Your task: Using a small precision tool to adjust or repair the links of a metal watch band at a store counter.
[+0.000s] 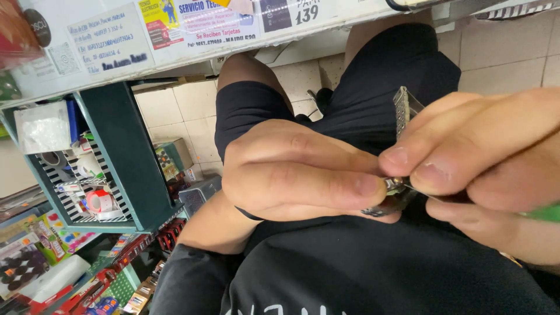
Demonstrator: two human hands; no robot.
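Observation:
Both hands meet close under the camera, over my lap. My left hand (291, 175) is curled, its fingertips pinching the dark lower part of a small metal object (392, 195). From the right, my right hand (484, 146) pinches the same object with thumb and forefinger. A ridged silver strip (403, 108) sticks up from it behind my right fingers. Something green (545, 213) shows under my right hand; I cannot tell what it is. Most of the object is hidden by my fingers.
A dark green shelf unit (125, 157) on the left holds tape rolls (100, 201) and small stationery. Above it runs a white counter edge (192, 41) covered with stickers. Coloured packets (35, 256) fill the lower left. Beige floor tiles (181, 105) lie beyond my knees.

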